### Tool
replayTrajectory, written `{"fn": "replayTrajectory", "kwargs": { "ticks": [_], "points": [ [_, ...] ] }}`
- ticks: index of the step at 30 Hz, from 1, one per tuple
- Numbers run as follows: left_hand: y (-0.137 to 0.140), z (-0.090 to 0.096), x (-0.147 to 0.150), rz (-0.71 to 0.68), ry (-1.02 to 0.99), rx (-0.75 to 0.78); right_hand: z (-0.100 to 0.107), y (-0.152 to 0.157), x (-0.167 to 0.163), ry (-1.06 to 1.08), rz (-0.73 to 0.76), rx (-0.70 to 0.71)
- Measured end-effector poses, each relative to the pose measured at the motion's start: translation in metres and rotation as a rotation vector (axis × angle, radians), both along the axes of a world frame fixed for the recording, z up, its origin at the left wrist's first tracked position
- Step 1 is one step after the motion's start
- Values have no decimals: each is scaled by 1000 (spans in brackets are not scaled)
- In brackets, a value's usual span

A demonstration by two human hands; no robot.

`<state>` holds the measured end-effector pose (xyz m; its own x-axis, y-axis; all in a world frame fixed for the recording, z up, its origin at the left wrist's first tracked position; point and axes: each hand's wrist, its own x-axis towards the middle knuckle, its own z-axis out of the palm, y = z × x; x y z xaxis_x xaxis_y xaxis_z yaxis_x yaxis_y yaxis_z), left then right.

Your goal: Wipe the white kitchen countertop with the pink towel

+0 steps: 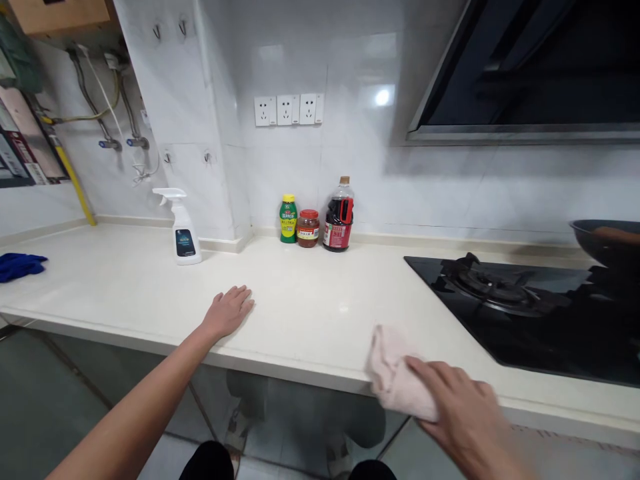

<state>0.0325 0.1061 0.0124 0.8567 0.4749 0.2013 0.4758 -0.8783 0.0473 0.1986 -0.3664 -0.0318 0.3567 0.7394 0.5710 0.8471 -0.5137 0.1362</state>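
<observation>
My left hand (pixel 229 312) lies flat on the white countertop (pixel 300 307), palm down with its fingers stretched out and nothing in them. At the counter's front edge, left of the stove, my right hand (pixel 457 407) grips a pale pink cloth (pixel 400 380). The cloth is bunched up and slightly blurred, and part of it hangs over the edge. A white spray bottle (pixel 184 230) with a dark label stands upright beyond my left hand, near the wall corner.
Against the back wall stand a green bottle with a yellow cap (pixel 289 220), a red-lidded jar (pixel 308 229) and a large dark sauce bottle (pixel 339 220). A black gas stove (pixel 480 320) with a pan (pixel 605 240) is at right, under a range hood (pixel 525 73). A blue cloth (pixel 20 267) lies far left.
</observation>
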Motion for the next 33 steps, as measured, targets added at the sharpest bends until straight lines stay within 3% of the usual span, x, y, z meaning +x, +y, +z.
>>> {"fn": "replayTrajectory", "kwargs": {
  "ticks": [4,8,11,17,22,25,29,33],
  "points": [
    [-4,2,0,7,-2,-4,-2,-57,38,-123,-138,7],
    [-8,4,0,20,16,-13,2,-50,41,-108,119,16],
    [-8,4,0,17,16,-11,9,-15,17,-2,245,-4],
    [-6,1,0,14,9,-11,40,81,-66,298,436,-82],
    [-5,-1,1,-1,-28,36,58,166,-112,284,465,-82],
    [-3,-2,0,-8,-37,55,63,195,-119,269,457,-82],
    [1,-2,-1,1,-24,41,65,187,-111,280,438,-73],
    [0,0,-1,16,-3,2,58,133,-83,343,352,-89]
  ]
}}
